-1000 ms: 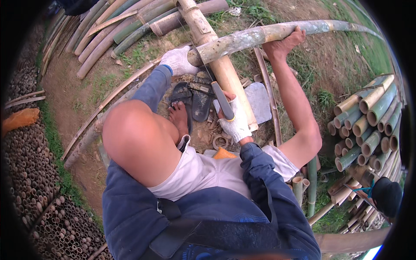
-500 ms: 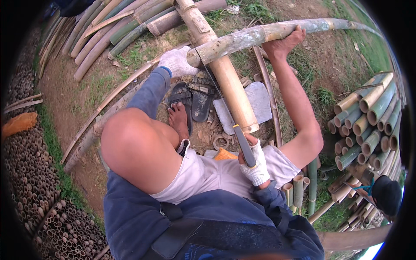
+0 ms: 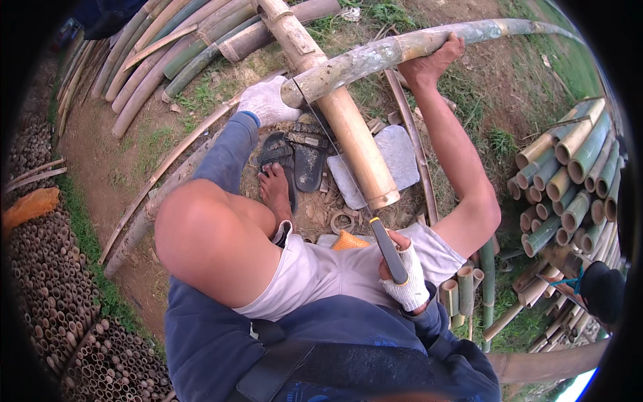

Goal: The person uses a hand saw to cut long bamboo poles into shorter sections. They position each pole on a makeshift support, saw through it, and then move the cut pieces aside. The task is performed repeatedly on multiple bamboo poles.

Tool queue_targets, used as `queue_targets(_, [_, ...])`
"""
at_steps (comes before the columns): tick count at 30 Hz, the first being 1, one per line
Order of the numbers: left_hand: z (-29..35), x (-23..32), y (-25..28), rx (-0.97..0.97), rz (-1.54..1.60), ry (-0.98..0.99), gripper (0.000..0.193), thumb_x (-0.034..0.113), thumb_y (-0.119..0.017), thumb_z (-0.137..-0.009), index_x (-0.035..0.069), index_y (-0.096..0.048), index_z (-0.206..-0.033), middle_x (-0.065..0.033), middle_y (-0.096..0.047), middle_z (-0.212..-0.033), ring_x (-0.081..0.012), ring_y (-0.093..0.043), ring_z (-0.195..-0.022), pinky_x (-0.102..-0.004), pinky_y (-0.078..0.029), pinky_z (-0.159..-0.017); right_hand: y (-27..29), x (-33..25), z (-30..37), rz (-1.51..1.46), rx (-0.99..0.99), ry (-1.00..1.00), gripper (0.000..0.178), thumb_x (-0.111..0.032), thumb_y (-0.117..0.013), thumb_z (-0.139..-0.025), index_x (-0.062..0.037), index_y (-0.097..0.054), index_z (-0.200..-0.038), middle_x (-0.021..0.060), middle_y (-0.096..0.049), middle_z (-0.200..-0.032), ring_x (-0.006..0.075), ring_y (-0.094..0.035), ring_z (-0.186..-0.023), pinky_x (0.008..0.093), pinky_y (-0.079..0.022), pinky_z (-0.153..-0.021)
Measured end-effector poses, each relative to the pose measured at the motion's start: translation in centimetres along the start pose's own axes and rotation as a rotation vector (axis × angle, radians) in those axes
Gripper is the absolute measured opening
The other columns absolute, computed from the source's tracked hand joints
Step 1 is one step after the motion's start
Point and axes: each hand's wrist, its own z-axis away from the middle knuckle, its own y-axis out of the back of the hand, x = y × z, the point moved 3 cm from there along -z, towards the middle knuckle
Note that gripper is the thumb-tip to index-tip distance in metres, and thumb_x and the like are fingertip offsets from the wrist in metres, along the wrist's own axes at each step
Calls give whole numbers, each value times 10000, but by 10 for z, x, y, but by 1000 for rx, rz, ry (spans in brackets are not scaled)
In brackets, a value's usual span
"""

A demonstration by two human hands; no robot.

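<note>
My left hand [image 3: 270,102], in a white knit glove, grips the near end of a long greenish-grey bamboo pole [image 3: 362,63]. The pole lies across a thicker tan bamboo log [image 3: 358,141]. In a white glove with bare fingertips, my right hand [image 3: 406,271] is closed round the dark grey, yellow-edged handle of a handsaw [image 3: 388,251]. Its thin blade runs up to the pole and crosses it just right of my left hand. My bare right foot [image 3: 435,60] presses on the pole farther along.
Black sandals [image 3: 301,157] and a pale flat stone [image 3: 395,157] lie below the log. Bamboo poles [image 3: 151,50] are piled at the upper left, with stacked cut lengths [image 3: 569,174] at right. Many short bamboo pieces [image 3: 50,288] fill the left side. A bamboo ring [image 3: 343,221] sits on the ground.
My right hand has drawn the saw back toward my body, lower and slightly right. My left hand and right foot keep their places on the pole.
</note>
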Motion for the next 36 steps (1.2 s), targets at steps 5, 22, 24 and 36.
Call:
queue_targets(5, [0,0,-5,49,-39,-2,877,652,-861,-688,145,-690,-1383,-254,-788,-1235,-445,-762,-1153,-525,-596,-999,-24,9,-78,-17,-19,-193,666,28,-695,-894,-68,-554,-1538,161,-706,-1269,303,-734,-1128,379,-569,-1012])
queue_targets(22, [6,7,-5,101,-48,81,777,658,-851,-764,123,-673,-1299,-234,-794,-1217,-444,-767,-1156,-538,-607,-990,-79,38,-172,-9,82,263,605,-40,-751,-942,-80,-566,-1517,121,-718,-1171,256,-724,-1031,368,-580,-942])
queue_targets(24, [7,7,-5,136,-62,69,770,668,-857,-754,126,-679,-1271,-229,-788,-1247,-443,-763,-1167,-533,-606,-993,-82,49,-169,-104,106,218,587,-22,-731,-954,-63,-563,-1516,121,-711,-1208,240,-717,-1045,363,-577,-950])
queue_targets(36, [30,27,-24,262,-123,97,745,535,-884,-810,128,-674,-1397,-193,-770,-1225,-389,-776,-1121,-528,-626,-958,-54,-6,-164,-13,72,236,549,-12,-717,-985,-25,-576,-1516,134,-682,-1294,247,-690,-1168,353,-547,-1032])
